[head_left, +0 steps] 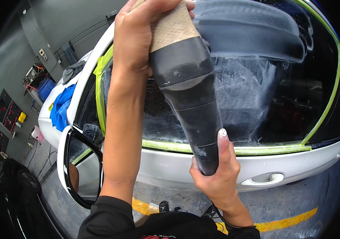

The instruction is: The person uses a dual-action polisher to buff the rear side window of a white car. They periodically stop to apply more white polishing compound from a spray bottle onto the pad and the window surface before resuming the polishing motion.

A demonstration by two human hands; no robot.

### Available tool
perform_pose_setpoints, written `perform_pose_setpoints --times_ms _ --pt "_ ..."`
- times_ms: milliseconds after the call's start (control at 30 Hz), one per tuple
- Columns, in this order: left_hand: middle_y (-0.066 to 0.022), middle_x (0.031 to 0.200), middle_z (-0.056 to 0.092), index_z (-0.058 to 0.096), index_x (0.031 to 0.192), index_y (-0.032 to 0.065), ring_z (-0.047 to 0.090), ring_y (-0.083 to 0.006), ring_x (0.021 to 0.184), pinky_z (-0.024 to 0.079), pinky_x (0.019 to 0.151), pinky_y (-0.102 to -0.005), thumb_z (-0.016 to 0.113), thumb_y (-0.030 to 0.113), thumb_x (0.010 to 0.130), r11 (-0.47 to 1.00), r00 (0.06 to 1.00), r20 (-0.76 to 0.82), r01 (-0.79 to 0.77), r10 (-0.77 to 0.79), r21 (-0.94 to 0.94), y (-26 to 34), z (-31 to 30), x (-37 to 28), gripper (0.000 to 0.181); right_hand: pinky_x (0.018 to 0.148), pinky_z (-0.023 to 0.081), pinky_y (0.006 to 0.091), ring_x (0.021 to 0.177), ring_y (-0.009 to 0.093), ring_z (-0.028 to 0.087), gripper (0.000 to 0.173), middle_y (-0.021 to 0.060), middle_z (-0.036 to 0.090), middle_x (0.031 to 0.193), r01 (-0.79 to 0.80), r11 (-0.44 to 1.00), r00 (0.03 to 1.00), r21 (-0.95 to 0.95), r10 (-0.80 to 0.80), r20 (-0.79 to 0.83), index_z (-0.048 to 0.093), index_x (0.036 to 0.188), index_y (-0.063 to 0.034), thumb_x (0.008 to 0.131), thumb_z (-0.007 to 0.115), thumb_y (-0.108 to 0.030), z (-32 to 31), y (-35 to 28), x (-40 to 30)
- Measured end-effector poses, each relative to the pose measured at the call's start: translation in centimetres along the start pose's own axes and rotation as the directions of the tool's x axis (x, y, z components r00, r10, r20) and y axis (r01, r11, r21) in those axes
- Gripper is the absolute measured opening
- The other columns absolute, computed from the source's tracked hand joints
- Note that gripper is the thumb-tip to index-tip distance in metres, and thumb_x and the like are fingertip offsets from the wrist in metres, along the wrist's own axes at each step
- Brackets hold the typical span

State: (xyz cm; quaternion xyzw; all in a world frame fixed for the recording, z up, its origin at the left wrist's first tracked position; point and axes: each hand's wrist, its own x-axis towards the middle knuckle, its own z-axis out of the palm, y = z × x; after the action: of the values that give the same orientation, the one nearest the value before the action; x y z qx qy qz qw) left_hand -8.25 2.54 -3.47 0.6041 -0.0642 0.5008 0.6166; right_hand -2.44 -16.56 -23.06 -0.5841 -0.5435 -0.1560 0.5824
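Note:
A black corded power polisher [193,98] stands in front of me, its head wrapped in tan mesh-patterned covering [176,27]. My left hand [140,33] grips the covered head at the top. Lower down, my right hand [217,170] holds the end of the handle, with a whitish smear on one fingertip. Behind the tool is a car's side window [244,95], streaked with a whitish film that shows curved swirl marks near the top. Yellow-green masking tape [262,150] runs along the window's edges. The polisher's pad and any contact with the glass are hidden.
The white car door [182,170] has a handle [264,179], and a side mirror [83,167] juts out at left. A blue cloth [62,109] and a grey cloth [72,71] lie on the bonnet. A black car [17,197] stands lower left; a cable [225,221] hangs by my right forearm.

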Motion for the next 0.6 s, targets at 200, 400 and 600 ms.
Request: perform_pose_setpoints --times_ms 200,400,600 --pt "-0.0195 0.097 0.069 0.054 0.121 -0.0047 0.07 -0.0242 0.08 0.061 0.074 -0.0352 0.07 0.018 0.085 0.997 0.993 -0.104 -0.043 0.049 0.061 0.6 -2.1 -0.3 0.045 0.061 0.059 0.0422 0.079 0.036 0.07 0.098 0.0215 0.06 0.108 -0.012 1.0 0.999 0.008 0.012 0.05 0.046 0.153 -0.0235 0.064 0.082 -0.002 1.5 -0.5 -0.5" --pt "-0.0229 0.102 0.07 0.056 0.123 -0.0054 0.071 -0.0276 0.088 0.063 0.074 -0.0378 0.066 0.022 0.09 0.99 0.987 -0.144 -0.056 0.074 0.13 1.0 -4.5 -1.0 0.044 0.062 0.06 0.0427 0.08 0.038 0.07 0.096 0.0227 0.059 0.11 -0.002 1.0 0.998 0.006 0.001 0.068 0.049 0.151 -0.026 0.064 0.083 -0.003 2.8 -0.8 -1.0" --pt "-0.0244 0.104 0.068 0.054 0.128 -0.0048 0.069 -0.0299 0.094 0.062 0.078 -0.0398 0.065 0.024 0.092 0.986 0.986 -0.144 -0.062 0.084 0.155 0.9 -6.7 -1.5 0.048 0.066 0.061 0.0426 0.085 0.037 0.07 0.097 0.0225 0.059 0.111 -0.023 1.0 0.994 0.012 0.022 0.109 0.051 0.15 -0.0292 0.063 0.085 -0.006 3.6 -1.2 -1.2"
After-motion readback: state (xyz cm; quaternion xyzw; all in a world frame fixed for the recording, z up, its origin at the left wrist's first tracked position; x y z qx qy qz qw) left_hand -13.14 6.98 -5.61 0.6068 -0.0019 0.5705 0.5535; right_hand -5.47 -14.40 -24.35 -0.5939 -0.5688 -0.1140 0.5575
